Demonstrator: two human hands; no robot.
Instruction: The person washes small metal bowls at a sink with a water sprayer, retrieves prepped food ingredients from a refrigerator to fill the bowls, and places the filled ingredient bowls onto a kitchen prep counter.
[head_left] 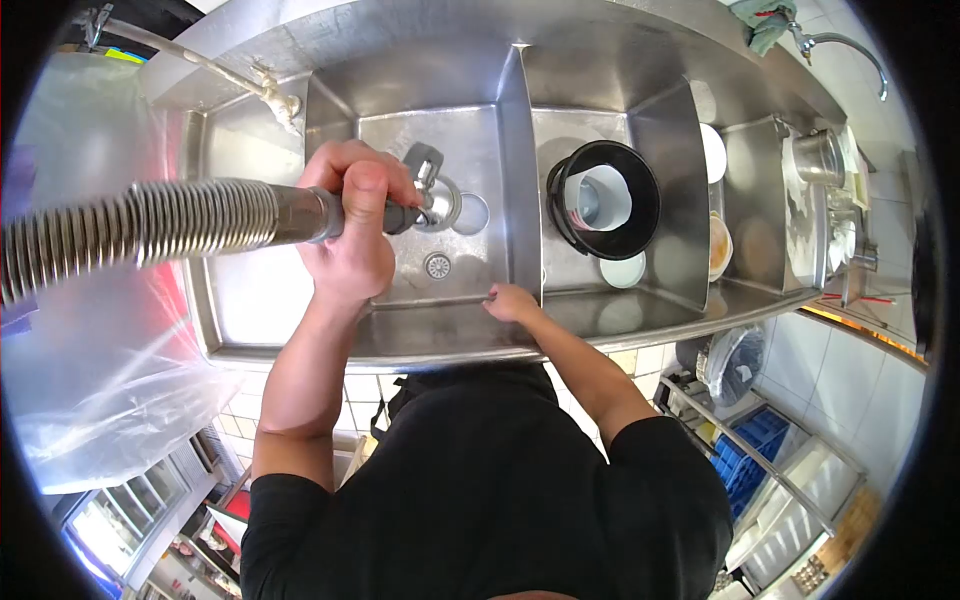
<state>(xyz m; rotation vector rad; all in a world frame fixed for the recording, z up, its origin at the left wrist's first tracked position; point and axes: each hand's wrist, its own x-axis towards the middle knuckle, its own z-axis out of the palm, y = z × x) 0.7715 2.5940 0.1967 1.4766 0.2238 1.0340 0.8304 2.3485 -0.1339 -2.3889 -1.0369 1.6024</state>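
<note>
In the head view, my left hand (350, 215) is wrapped round the handle of a pre-rinse sprayer (440, 205), above the left-middle basin of a steel sink (425, 120). A ribbed metal hose (150, 225) runs from the sprayer to the left edge. Beside the spray head, a small pale round thing (471, 214) shows on the basin floor, near the drain (438, 265). My right hand (512, 302) is low in the same basin, by its front wall and the divider. Its fingers are curled together; what they hold, if anything, cannot be made out.
A black bucket (640, 215) with a white container (610, 190) inside stands in the basin to the right. A white dish (623, 270) lies beside it. Bowls (719, 245) sit further right. Plastic sheeting (90, 380) hangs at left; a blue crate (750, 455) is behind on the right.
</note>
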